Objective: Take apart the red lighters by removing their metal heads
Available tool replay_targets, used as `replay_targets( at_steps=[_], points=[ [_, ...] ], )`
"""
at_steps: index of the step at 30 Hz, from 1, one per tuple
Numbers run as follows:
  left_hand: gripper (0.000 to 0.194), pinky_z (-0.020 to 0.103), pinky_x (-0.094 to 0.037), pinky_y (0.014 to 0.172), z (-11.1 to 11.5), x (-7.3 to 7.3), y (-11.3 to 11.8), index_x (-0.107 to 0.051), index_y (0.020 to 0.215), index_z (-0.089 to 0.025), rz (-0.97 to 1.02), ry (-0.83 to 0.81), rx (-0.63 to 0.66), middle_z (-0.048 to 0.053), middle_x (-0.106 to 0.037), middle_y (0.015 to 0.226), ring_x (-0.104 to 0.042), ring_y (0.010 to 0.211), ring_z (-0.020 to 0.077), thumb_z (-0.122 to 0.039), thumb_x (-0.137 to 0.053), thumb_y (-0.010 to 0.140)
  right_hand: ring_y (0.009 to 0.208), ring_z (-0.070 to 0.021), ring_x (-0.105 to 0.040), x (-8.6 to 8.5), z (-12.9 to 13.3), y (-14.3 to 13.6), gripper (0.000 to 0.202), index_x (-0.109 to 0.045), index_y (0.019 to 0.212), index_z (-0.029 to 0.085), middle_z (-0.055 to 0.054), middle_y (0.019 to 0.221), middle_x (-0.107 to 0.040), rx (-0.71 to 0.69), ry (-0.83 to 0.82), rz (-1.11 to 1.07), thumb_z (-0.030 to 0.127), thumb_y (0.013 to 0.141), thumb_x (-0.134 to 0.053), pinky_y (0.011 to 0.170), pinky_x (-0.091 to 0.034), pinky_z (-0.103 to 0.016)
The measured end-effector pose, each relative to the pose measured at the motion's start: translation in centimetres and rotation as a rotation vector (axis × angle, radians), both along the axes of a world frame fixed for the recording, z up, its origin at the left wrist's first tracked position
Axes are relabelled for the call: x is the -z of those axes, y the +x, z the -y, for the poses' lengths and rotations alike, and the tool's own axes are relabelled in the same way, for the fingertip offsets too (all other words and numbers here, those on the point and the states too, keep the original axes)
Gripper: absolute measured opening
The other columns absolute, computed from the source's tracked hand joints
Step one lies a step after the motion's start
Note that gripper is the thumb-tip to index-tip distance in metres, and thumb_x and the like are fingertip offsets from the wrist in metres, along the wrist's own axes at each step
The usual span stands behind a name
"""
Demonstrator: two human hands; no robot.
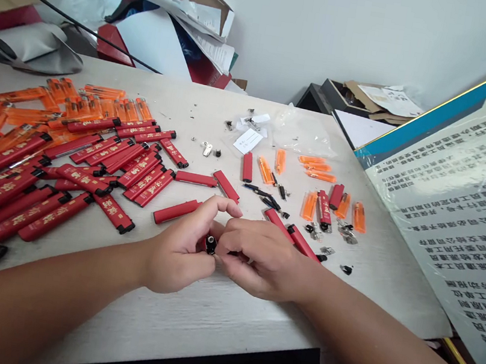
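Note:
My left hand (187, 250) is closed around a small dark piece (210, 244) with a round metallic end, most of it hidden by the fingers. My right hand (259, 257) meets it from the right, its fingers pinched against the same piece; whether it grips anything else is hidden. Just behind the hands lie a red lighter body (176, 211) and another red body (226, 185). Long red pieces (302, 242) lie beyond my right hand. Thin black parts (268, 197) are scattered behind it.
Red lighters (83, 179) with gold lettering and orange transparent ones (94, 105) are heaped on the table's left. Small metal parts (347, 233) and more orange bodies (320, 172) lie right. A large printed board (464, 197) leans at the right; papers and boxes stand behind.

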State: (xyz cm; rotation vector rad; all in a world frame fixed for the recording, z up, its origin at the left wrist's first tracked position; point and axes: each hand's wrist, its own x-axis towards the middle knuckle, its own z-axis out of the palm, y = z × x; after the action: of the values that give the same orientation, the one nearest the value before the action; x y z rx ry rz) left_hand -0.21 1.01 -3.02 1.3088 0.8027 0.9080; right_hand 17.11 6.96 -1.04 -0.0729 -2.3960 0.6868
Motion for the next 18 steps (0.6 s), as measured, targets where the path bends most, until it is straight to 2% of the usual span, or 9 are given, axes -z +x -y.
replay_targets(
  at_steps=[9,13,18],
  points=[
    [0.052,0.017,-0.024,0.043,-0.35,-0.38,0.05,-0.034,0.11,-0.023,0.085,-0.07,0.032,-0.009,-0.05,0.067,-0.035,0.048,0.0043,-0.002,-0.049,0.065,0.065,-0.0094,-0.053,0.05,-0.16,-0.02,0.014,-0.048,0.085,0.02,0.001,0.068,-0.055,-0.018,0.017,0.013,0.009,0.092,-0.043,0.061,-0.046,-0.02],
    [0.05,0.017,-0.025,0.042,-0.32,-0.27,0.07,-0.035,0.109,-0.023,0.058,-0.014,0.046,-0.008,-0.05,0.069,-0.035,0.049,0.0045,-0.002,-0.048,0.066,0.064,-0.009,-0.051,0.1,-0.17,-0.03,0.013,-0.049,0.086,0.02,0.001,0.069,-0.054,-0.024,0.012,0.016,0.01,0.093,-0.044,0.061,-0.046,-0.02],
    [0.05,0.018,-0.029,0.045,-0.18,-0.08,0.03,-0.035,0.115,-0.022,-0.055,0.111,-0.007,-0.006,-0.051,0.072,-0.037,0.051,0.0056,-0.004,-0.049,0.07,0.067,-0.0111,-0.052,0.14,-0.5,0.22,0.01,-0.05,0.089,0.019,-0.001,0.072,-0.056,-0.023,0.102,0.035,0.011,0.093,-0.045,0.061,-0.045,-0.023]
  ],
)
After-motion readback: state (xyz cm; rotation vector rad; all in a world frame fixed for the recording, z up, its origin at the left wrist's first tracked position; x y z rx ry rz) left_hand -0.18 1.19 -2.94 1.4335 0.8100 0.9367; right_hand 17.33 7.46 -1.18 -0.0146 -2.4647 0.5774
